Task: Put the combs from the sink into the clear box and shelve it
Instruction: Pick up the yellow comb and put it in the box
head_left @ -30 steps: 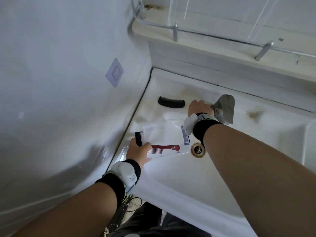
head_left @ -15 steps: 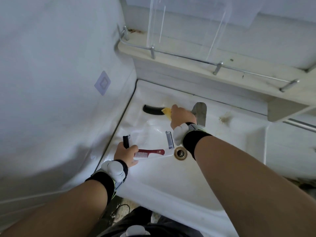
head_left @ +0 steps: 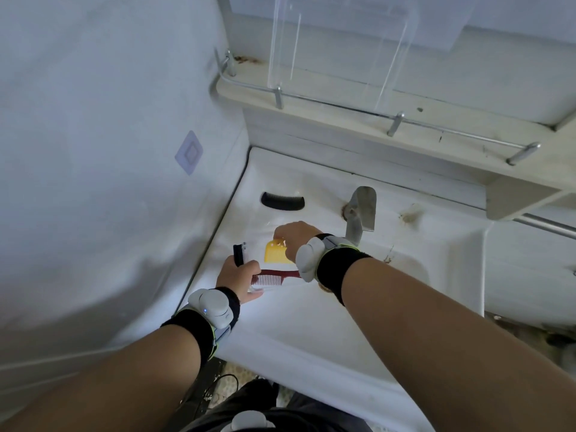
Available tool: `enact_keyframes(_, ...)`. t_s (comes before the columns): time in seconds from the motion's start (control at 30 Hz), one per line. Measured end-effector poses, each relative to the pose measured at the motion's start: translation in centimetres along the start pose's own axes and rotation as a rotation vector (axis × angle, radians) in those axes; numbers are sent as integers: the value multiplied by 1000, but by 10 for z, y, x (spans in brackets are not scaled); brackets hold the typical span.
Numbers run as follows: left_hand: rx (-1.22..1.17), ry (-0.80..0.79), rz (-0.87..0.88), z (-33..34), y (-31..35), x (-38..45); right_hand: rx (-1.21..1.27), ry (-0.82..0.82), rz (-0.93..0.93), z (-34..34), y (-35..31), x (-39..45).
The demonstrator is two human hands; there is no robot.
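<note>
From my remote feed, the white sink [head_left: 358,325] filled the frame, and I placed everything else against it. Behind the sink ran a pale shelf [head_left: 343,120] with a thin metal rail [head_left: 336,104], and a clear stand [head_left: 339,48] stood on that shelf. At the back of the sink the metal tap [head_left: 361,210] leaned over the basin. Both forearms reached over the sink's front edge, each with a black wristband and a white device strapped on.

Over the sink's left half, the left hand [head_left: 238,277] gripped the near corner of the clear box [head_left: 274,286], thumb on top and fingers beneath, with a small black comb [head_left: 238,254] pinned upright against it. The red comb [head_left: 274,277] lay along the box's near side, teeth toward the sink's front edge. The right hand [head_left: 296,236] hovered above the box, fingers curled down and pinching the top of the yellow comb [head_left: 274,251], which hung teeth downward over the box; I could not tell whether it touched the box floor.

A curved black comb [head_left: 282,201] lay on the sink's back left ledge, well apart from both hands. The drain [head_left: 324,288] peeked out beside the right wrist.
</note>
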State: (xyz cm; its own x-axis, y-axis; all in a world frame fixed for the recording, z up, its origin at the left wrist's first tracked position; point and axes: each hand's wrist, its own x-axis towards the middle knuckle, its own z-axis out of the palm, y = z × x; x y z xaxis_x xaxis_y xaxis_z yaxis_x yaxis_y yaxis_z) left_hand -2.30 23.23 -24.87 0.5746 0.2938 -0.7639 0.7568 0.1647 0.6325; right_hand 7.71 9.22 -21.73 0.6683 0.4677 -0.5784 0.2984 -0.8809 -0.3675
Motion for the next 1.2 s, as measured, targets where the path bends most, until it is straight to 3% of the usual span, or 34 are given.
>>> enact_keyframes(0.37,-71,-68,-34,-4,-3,4,41,28,60,19,-24,14)
enact_keyframes(0.73,-127,-69,-39,-10,-9,3,64,140,239,23,-27,12)
enact_keyframes(1.03,-154,-57,-33,-11,-9,7,64,163,240,16,-25,4)
enact_keyframes(1.2,-151,-35,-44,-15,-10,11,89,351,210,8,-22,-2)
